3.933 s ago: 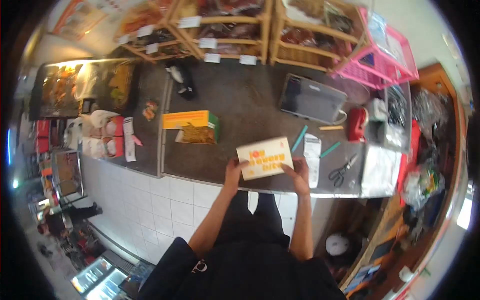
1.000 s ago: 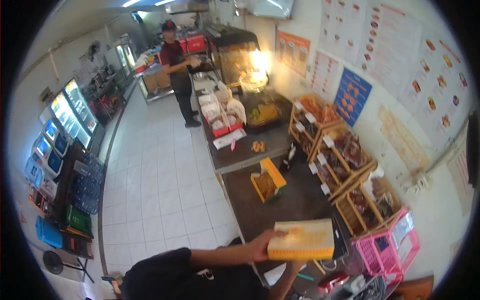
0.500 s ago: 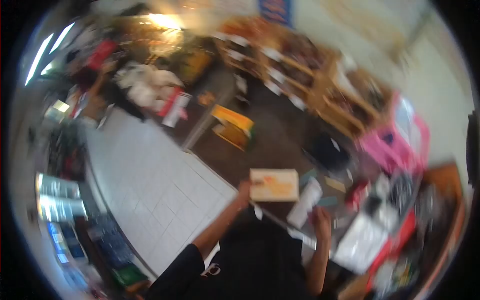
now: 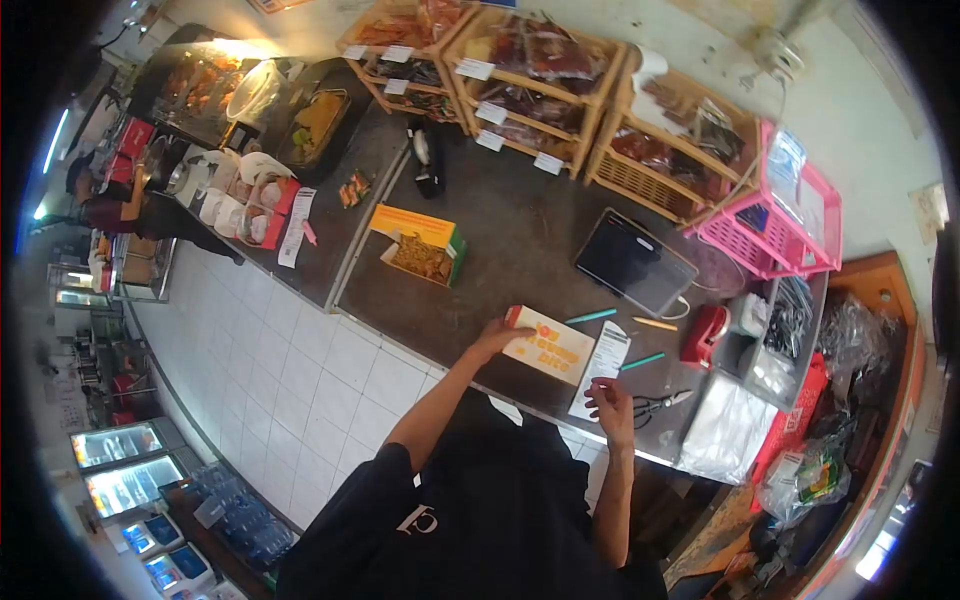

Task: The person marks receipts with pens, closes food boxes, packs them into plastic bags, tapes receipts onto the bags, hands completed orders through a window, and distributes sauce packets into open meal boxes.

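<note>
My left hand [image 4: 493, 340] grips the left end of a closed cardboard box [image 4: 548, 345], its thumb on the white top with yellow lettering. The box lies at the front edge of the dark counter. Right of it is a long printed paper slip [image 4: 600, 370]. Above the slip's lower right part hovers my right hand [image 4: 612, 410], its fingers loosely bent and apart, with nothing visible in them. Scissors [image 4: 660, 404] with dark handles lie just right of that hand. A teal pen [image 4: 642, 361] and another teal pen [image 4: 592, 316] lie beside the slip.
An open yellow box of food [image 4: 420, 258] stands farther left on the counter [image 4: 500, 230]. A black tablet [image 4: 636, 262], a red stapler-like object [image 4: 706, 335] and plastic bags [image 4: 728, 425] are to the right. Wooden racks [image 4: 540, 90] and a pink basket [image 4: 775, 225] line the back.
The view has turned to the right and sharpened from motion blur. My left hand stays on the box, which now sits at a tilt in view. My right hand remains near the slip.
</note>
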`<state>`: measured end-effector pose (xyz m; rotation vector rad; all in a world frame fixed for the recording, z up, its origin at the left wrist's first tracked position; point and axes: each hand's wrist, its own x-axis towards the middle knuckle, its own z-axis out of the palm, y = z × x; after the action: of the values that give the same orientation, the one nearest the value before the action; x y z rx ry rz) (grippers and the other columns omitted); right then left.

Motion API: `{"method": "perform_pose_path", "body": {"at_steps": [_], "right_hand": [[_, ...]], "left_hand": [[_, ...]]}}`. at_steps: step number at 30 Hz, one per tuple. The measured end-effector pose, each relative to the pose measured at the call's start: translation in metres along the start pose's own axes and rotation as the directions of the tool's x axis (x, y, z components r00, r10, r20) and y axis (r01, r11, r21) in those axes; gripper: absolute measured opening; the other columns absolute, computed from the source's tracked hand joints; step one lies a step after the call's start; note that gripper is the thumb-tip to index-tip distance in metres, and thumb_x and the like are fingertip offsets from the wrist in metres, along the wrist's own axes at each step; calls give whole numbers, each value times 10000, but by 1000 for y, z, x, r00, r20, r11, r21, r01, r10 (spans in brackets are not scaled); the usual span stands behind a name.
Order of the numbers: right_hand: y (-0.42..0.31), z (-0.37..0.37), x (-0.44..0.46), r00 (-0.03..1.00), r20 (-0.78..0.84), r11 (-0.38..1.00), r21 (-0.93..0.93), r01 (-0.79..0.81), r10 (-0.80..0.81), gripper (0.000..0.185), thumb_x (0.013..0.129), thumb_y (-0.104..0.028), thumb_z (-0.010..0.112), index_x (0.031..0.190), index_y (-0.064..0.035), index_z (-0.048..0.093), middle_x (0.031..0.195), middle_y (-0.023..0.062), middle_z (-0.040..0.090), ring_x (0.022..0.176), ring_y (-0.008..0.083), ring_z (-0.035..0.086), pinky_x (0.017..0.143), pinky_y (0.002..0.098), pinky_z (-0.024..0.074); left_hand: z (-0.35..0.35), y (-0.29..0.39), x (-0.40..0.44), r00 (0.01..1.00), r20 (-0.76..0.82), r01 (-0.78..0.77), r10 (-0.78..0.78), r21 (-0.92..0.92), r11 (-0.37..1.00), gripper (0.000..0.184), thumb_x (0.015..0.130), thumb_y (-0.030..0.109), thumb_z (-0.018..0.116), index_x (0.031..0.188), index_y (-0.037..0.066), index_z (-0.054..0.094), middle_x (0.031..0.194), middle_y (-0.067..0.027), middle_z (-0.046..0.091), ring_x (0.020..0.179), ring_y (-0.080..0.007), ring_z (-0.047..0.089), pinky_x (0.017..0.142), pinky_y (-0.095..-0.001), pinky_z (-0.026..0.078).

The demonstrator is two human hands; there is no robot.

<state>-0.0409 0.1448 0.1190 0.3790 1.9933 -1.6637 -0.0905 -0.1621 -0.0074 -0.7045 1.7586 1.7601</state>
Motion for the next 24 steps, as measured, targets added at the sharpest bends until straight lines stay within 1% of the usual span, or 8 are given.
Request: {"method": "perform_pose_path", "body": {"at_steps": [6, 9, 11, 13, 15, 18, 21, 24], "right_hand": [[-84, 139, 72, 976, 6, 966, -140, 215, -217, 332, 919, -202, 703, 1192, -23, 638, 819, 93, 706, 716, 134, 684, 582, 267, 505], [-104, 220, 124, 976, 15, 944, -250, 215, -218, 535, 860, -336, 765, 1256, -22, 589, 900, 139, 720, 753, 210, 698, 675, 341, 549], [-111, 280, 158, 889, -147, 845, -409, 344, -433, 636, 812, -406, 797, 1267, -19, 576, 927, 166, 721, 798, 283, 705, 733, 388, 560], [-118, 327, 191, 714, -192, 672, -560, 485, -674, 618, 784, -348, 807, 1251, -13, 581, 1001, 203, 709, 874, 369, 698, 779, 445, 561], [-135, 338, 214, 810, -80, 686, -583, 435, -582, 580, 770, -275, 796, 1244, -16, 585, 1067, 224, 686, 955, 397, 676, 819, 469, 551], [-157, 321, 239, 894, 66, 639, -676, 366, -443, 517, 719, -113, 753, 1207, -32, 601, 1092, 227, 666, 1065, 422, 623, 865, 455, 535], [-168, 293, 222, 870, 227, 513, -732, 449, -437, 531, 696, 6, 702, 1214, -56, 604, 1126, 215, 650, 1133, 412, 590, 890, 441, 531], [-148, 295, 198, 811, 304, 438, -719, 540, -500, 661, 689, 95, 655, 1306, -129, 569, 1249, 191, 603, 1182, 386, 577, 912, 438, 540]], "left_hand": [[-45, 5, -39, 801, -119, -298, 587, 771, 563, 1042, 724, 636, 772, 1470, 26, 378, 1158, -282, 639, 1168, -385, 611, 920, -462, 513], [-136, 29, -59, 901, -87, -305, 426, 572, 762, 873, 742, 457, 811, 1405, 30, 435, 1306, -304, 515, 1113, -428, 599, 872, -478, 506], [-205, 36, -49, 767, -440, -283, 466, 420, 862, 690, 772, 316, 803, 1313, 3, 511, 1307, -268, 523, 1059, -410, 605, 847, -473, 503], [-260, 79, -40, 285, -510, -361, 811, 727, 584, 489, 812, 227, 764, 1195, -24, 593, 1135, -232, 625, 1001, -382, 627, 822, -465, 506], [-295, 113, -11, 273, -401, -425, 875, 765, 483, 362, 837, 160, 714, 1141, -17, 625, 1057, -197, 664, 978, -377, 635, 813, -446, 503], [-350, 131, 33, 820, -166, -375, 548, 567, 733, 371, 858, 135, 688, 1204, 24, 610, 1143, -179, 665, 1033, -347, 652, 840, -398, 514], [-390, 129, 38, 564, 224, -701, 794, 638, 318, 488, 784, 19, 636, 1267, 73, 588, 1149, -147, 656, 1063, -365, 624, 887, -390, 513], [-385, 117, 8, 554, 340, -710, 760, 669, 219, 537, 749, -44, 611, 1267, 94, 594, 1182, -123, 656, 1106, -356, 615, 936, -408, 515]]}}
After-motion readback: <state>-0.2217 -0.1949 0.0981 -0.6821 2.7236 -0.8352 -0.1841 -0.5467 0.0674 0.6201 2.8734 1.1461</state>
